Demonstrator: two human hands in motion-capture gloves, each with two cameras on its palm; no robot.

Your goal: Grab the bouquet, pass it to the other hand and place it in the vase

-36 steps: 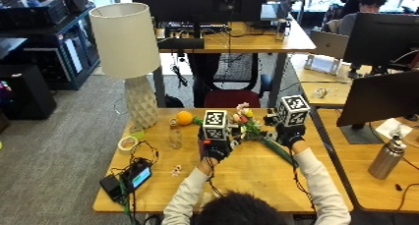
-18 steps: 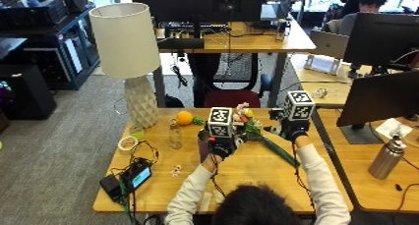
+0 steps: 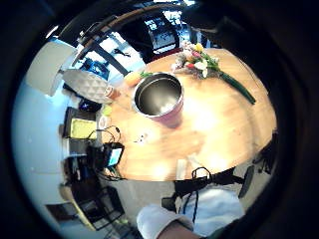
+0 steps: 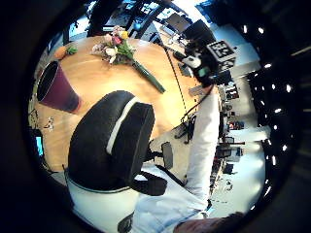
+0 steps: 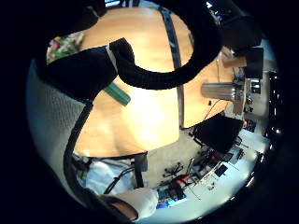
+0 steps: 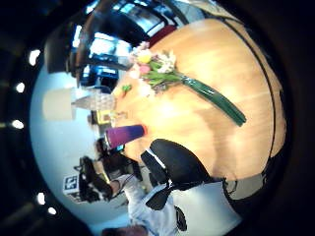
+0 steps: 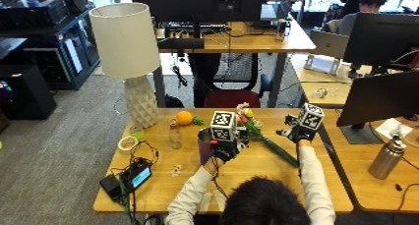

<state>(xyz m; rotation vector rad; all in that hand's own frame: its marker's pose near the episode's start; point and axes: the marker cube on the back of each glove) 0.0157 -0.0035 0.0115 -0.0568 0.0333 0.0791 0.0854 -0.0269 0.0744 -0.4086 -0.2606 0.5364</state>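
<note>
The bouquet [image 7: 260,134] lies on the counter [image 7: 262,171], right of the vase [image 7: 205,145]. The left hand [image 7: 224,150] and right hand [image 7: 300,135] hover above it; their finger state is unclear.

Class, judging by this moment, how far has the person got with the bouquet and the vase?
Nothing is finished. The bouquet lies on the table, held by neither hand. The vase stands empty. The right hand is beside the stems and the left hand by the vase. Picking up, passing over and placing all remain.

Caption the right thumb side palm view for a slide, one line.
Bouquet lying flat on the wooden table, vase standing apart from it.
</note>
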